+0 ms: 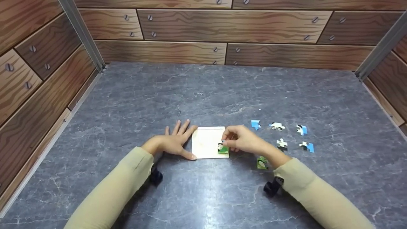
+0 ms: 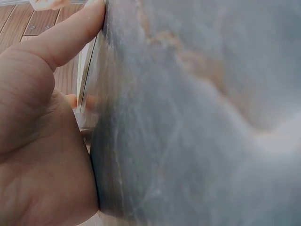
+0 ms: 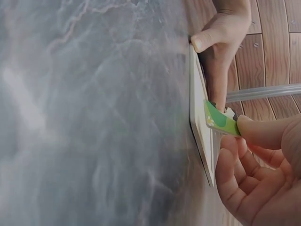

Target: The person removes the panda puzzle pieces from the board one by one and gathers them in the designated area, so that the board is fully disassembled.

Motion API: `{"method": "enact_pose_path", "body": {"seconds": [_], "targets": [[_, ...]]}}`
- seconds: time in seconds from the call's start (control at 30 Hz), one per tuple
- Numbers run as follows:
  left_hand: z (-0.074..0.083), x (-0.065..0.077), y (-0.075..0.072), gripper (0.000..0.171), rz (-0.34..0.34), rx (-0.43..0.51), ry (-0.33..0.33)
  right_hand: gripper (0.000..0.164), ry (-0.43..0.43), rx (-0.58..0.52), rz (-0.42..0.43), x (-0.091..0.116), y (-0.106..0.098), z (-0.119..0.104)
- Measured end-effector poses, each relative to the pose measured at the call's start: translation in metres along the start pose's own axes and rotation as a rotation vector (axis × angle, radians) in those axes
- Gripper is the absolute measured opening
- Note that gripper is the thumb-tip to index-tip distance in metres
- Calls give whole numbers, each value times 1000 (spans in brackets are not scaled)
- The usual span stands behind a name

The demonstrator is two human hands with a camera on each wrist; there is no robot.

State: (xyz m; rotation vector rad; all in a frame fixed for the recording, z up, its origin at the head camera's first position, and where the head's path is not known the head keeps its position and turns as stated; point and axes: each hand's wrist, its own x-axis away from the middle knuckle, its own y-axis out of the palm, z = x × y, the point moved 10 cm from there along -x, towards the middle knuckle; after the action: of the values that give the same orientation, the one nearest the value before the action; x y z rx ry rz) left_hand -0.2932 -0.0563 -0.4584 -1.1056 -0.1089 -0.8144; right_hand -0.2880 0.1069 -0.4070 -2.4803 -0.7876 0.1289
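Observation:
A white square puzzle tray with a raised rim lies flat on the table. My right hand pinches a green puzzle piece with black and white on it, over the tray's lower right corner. In the right wrist view, that piece is tilted between thumb and fingers, its lower edge close to the tray. My left hand lies with fingers spread along the tray's left side. In the left wrist view its thumb reaches out to the tray's edge.
To the right on the dark marbled table lie several loose puzzle pieces, among them a blue corner piece, a white piece and a green piece near my right wrist. Wood-patterned walls enclose the table.

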Motion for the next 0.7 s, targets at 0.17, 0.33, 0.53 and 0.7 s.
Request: {"method": "enact_pose_path", "body": {"seconds": [0.17,0.33,0.53,0.7], "targets": [[0,-1,0,111,-2,0,7,10,25,-36,15,11,-14,8],[-1,-1,0,110,3,-5,8,13,46,-40,34,25,-30,18],[-1,-1,0,110,2,-5,6,15,74,-59,58,42,-46,31],[0,-1,0,110,-2,1,10,16,86,-95,85,59,-58,40]]}}
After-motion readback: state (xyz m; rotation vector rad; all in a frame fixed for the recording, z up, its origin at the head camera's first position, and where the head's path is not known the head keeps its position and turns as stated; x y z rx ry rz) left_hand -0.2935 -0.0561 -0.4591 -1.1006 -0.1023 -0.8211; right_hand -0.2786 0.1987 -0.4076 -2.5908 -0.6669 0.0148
